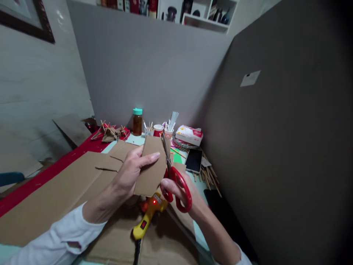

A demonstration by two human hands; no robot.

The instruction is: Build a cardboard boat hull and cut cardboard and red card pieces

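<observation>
My left hand (131,172) holds a small piece of brown cardboard (150,176) up above the table, thumb across its front. My right hand (180,191) grips red-handled scissors (176,182), fingers through the loops. The blades point up and away along the cardboard piece's right edge. Below both hands a yellow glue gun (147,217) lies on the table with a red light lit.
Large cardboard sheets (63,187) cover the table's left and front. At the back stand a teal-capped jar (137,121), cups of sticks (158,129) and a tissue pack (189,134). A phone (193,160) and loose wooden sticks (209,176) lie right. Grey partition walls close in behind and right.
</observation>
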